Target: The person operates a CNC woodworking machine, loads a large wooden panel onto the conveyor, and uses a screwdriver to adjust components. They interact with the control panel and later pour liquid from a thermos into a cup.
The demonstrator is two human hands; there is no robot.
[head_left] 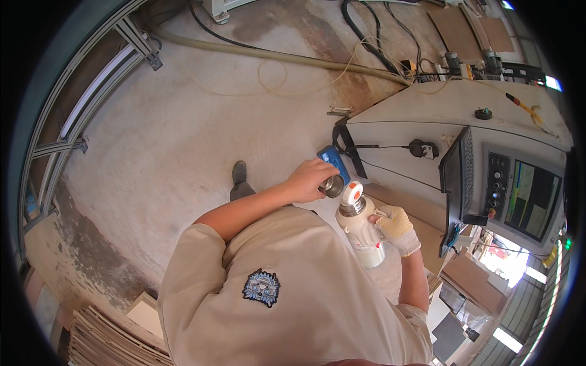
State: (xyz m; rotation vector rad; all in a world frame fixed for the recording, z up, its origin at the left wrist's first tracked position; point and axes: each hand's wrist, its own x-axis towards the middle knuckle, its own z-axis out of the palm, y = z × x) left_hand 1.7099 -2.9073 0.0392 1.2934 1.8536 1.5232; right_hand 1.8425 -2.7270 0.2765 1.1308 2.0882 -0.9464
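Note:
My bare left hand [307, 181] is wrapped round a small metal cup [333, 186], whose shiny inside faces the flask. In a knitted glove with exposed fingertips, my right hand [398, 229] grips the handle side of a cream vacuum flask [360, 229]. A steel neck tops the flask, and on it sits a white stopper [352, 193] with orange marks. The flask leans slightly, its top close to the cup, with a small gap between them. Whether any liquid is in the cup cannot be seen.
A machine cabinet with a control panel [522, 189] and a dark keyboard shelf [458, 183] stands to the right. A blue object [333, 163] lies beyond my left hand. A thick hose [274, 58] crosses the concrete floor. Stacked boards [110, 338] lie at lower left.

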